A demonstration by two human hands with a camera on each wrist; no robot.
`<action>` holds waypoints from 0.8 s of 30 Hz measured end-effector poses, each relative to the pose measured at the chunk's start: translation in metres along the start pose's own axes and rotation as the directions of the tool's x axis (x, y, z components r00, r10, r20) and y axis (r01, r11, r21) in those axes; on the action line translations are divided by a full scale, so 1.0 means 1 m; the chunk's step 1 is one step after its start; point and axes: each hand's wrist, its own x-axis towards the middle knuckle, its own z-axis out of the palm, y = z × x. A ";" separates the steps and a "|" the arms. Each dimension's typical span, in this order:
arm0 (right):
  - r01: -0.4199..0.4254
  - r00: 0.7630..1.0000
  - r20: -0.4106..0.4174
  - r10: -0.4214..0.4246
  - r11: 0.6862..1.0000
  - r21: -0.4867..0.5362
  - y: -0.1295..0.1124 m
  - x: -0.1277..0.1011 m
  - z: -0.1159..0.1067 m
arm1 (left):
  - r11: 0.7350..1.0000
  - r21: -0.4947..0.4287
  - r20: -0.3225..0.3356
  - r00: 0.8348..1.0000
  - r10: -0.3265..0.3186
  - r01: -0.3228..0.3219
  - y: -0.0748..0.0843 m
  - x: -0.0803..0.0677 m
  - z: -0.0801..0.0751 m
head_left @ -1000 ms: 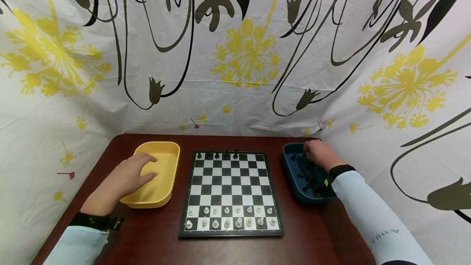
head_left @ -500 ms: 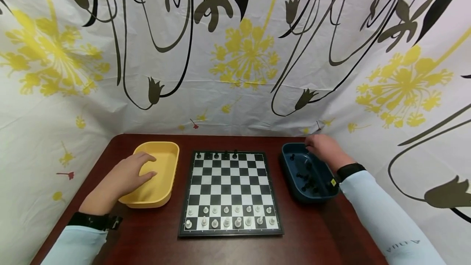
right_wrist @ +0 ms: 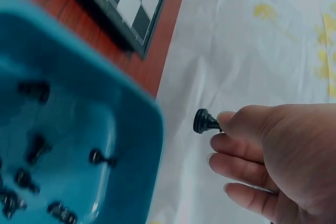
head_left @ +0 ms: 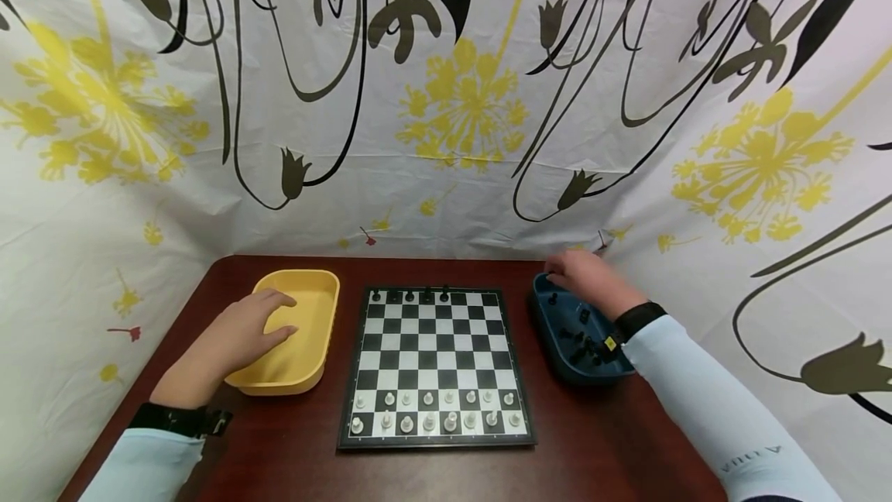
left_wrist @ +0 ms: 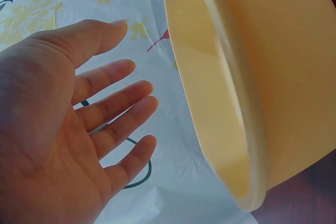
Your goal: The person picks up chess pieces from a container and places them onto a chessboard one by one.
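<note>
My right hand is over the far edge of the blue bin. In the right wrist view its thumb and index finger pinch a black chess piece, base outward; its top is hidden in the fingers. Several black chess pieces lie loose in the bin. The chessboard lies mid-table, with white pieces along its near two rows and several black pieces on the far row's left side. My left hand, fingers apart and holding nothing, hovers by the yellow bin.
The dark red table ends against a white cloth printed with flowers, which also rises at both sides. The yellow bin stands left of the board and the blue bin right of it.
My right hand has come up out of the blue bin with a black chess piece and moved left toward the board. The left hand stays where it was.
</note>
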 end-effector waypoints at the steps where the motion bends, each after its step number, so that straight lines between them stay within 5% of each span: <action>1: 0.007 1.000 -0.004 -0.007 1.000 0.001 -0.005 0.004 0.002 | 1.000 0.001 0.000 1.000 0.001 -0.001 0.000 0.000 0.000; 12: 0.091 0.995 0.041 -0.089 0.993 -0.077 -0.071 0.051 0.014 | 1.000 -0.013 -0.005 1.000 0.005 -0.006 0.006 0.001 0.001; 24: 0.195 0.980 0.049 -0.192 0.978 -0.074 -0.111 0.086 0.025 | 1.000 -0.017 -0.008 1.000 0.006 -0.006 0.009 0.004 0.004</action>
